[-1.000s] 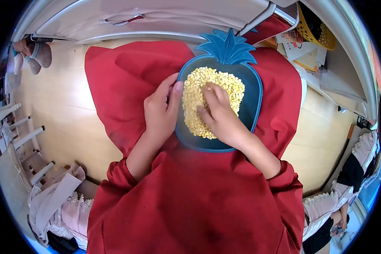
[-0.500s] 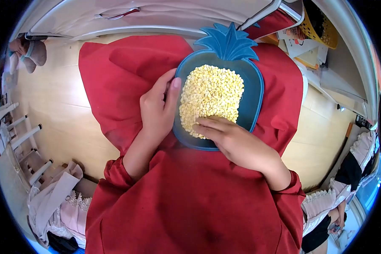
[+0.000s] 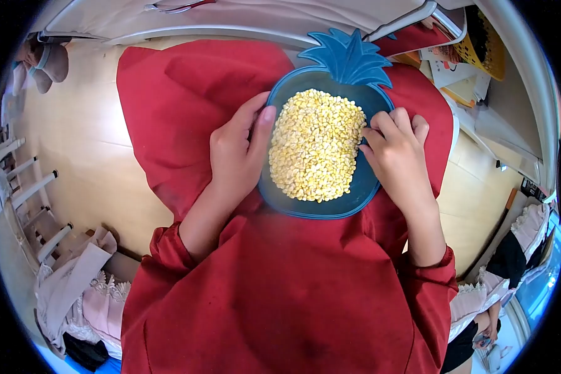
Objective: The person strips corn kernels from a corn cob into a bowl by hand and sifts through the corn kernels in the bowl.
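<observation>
A blue pineapple-shaped tray with a leafy top rests on the red cloth over my lap. Yellow kernels lie heaped in its middle and left part. My left hand grips the tray's left rim, thumb on top and fingers around the edge. At the right side of the tray, my right hand has its fingers bent, with thumb and index fingertip near the right edge of the kernels. Whether anything is between those fingertips is too small to tell.
A pale cabinet front with a handle is beyond my knees. A yellow basket and papers are at upper right. White chair legs stand at left. Part of another person shows at lower right.
My right hand has gone from over the kernels, past their lower edge, to the tray's right side. My left hand stays on the rim. The view has shifted slightly.
</observation>
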